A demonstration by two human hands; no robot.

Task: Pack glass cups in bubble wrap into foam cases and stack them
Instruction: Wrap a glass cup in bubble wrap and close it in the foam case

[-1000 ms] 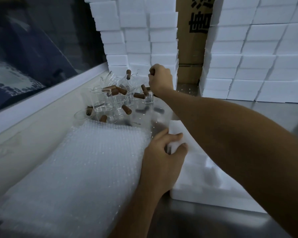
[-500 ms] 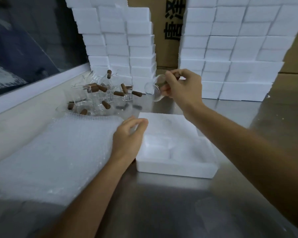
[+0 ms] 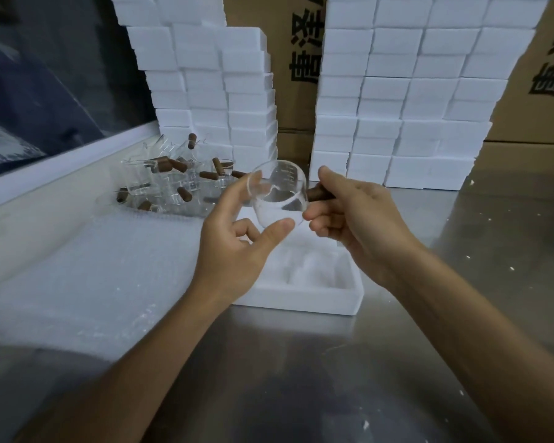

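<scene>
A clear glass cup (image 3: 280,195) with a brown wooden handle hangs in the air above the open white foam case (image 3: 304,292). My right hand (image 3: 352,215) grips the brown handle. My left hand (image 3: 237,238) pinches the cup's rim and bottom between fingers and thumb. A pile of bubble wrap sheets (image 3: 87,273) lies flat to the left of the case. Behind it stands a cluster of several more glass cups (image 3: 173,180) with brown handles.
Tall stacks of white foam cases (image 3: 413,100) line the back of the steel table (image 3: 333,378), with another foam stack (image 3: 211,91) at the back left. Cardboard boxes (image 3: 295,65) stand behind them. A white ledge (image 3: 45,167) and dark window run along the left.
My right hand has carried one cup from the pile back toward me and over the foam case. My left hand has left the case's edge and risen to take hold of the cup.
</scene>
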